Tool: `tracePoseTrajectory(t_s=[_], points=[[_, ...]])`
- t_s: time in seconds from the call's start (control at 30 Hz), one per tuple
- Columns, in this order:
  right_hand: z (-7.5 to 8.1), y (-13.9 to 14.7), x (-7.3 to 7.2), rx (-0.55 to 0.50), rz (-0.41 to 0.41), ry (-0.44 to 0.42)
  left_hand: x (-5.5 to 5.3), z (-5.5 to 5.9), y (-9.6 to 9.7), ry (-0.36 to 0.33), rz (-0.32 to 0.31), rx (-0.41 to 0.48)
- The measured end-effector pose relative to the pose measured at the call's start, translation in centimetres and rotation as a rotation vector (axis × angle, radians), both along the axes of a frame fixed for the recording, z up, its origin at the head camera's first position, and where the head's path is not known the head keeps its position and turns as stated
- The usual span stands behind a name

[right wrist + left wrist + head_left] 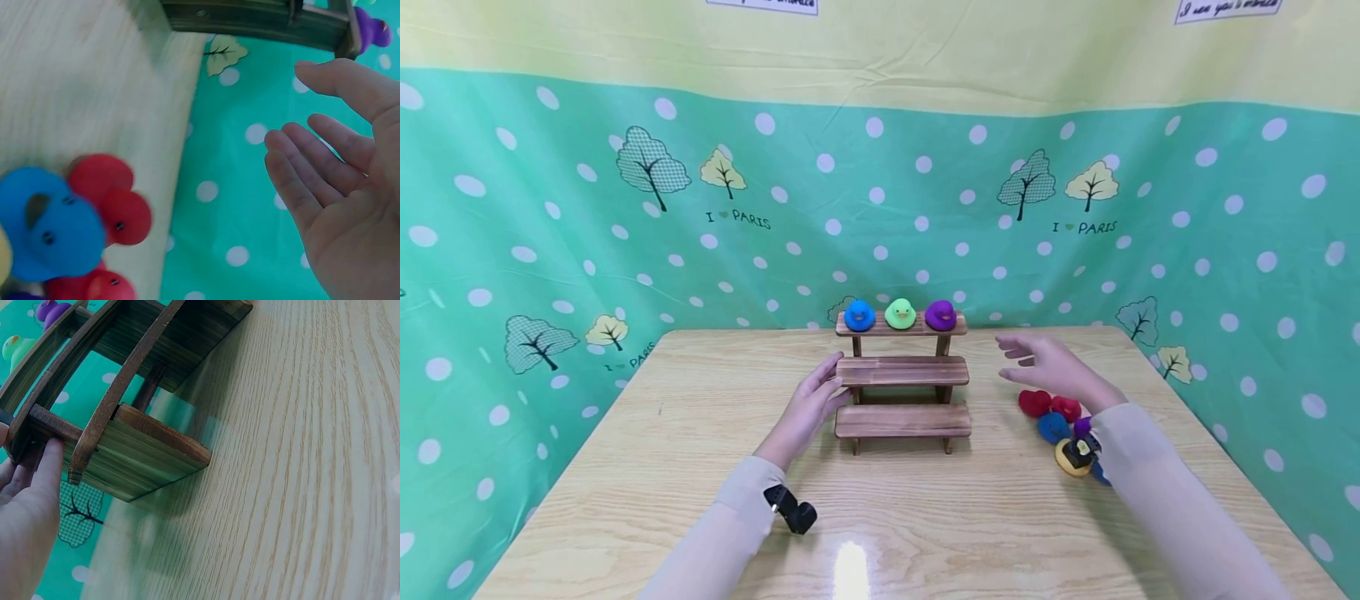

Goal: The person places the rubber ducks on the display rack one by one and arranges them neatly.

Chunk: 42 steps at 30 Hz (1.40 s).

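Note:
A three-tier wooden display stand (pixel 902 421) stands on the table. On its top tier sit a blue rubber duck (pixel 859 317), a light green rubber duck (pixel 900 314) and a purple rubber duck (pixel 941 316), side by side. My left hand (pixel 808 408) grips the left end of the middle tier; in the left wrist view its fingers (pixel 47 472) reach under the board, with the thumb at its edge. To the right of the stand, my right hand (pixel 1048 365) is held in the air, palm facing the stand, fingers loosely bent and nothing in them.
Below my right hand and wrist lies a group of rubber ducks: red ducks (pixel 1034 403), a blue duck (pixel 1053 428), a yellow one (pixel 1070 460) and others partly hidden by the wrist. A green dotted curtain (pixel 790 250) hangs behind the wooden table (pixel 715 417).

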State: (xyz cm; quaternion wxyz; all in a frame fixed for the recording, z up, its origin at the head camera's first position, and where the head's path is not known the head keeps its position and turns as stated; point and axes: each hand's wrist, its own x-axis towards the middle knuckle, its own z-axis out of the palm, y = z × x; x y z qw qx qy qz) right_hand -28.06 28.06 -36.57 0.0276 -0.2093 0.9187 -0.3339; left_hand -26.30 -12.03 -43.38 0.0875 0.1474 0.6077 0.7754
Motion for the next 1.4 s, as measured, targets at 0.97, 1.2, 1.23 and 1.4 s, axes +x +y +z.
tracePoseTrajectory(t_s=[0.97,1.2,1.23,1.4], points=[[-5.6,5.0,-0.6,0.101,-0.09,-0.213,0.1,0.0,0.1,-0.005,0.017,0.009],[-5.7,5.2,-0.4,0.125,-0.092,-0.232,0.1,0.1,0.1,0.0,0.018,0.003],[-5.7,5.2,-0.4,0.126,-0.098,-0.238,0.1,0.1,0.1,-0.002,0.019,0.003],[-5.9,5.2,-0.4,0.15,-0.076,-0.228,0.2,0.2,0.1,-0.008,0.019,-0.003]])
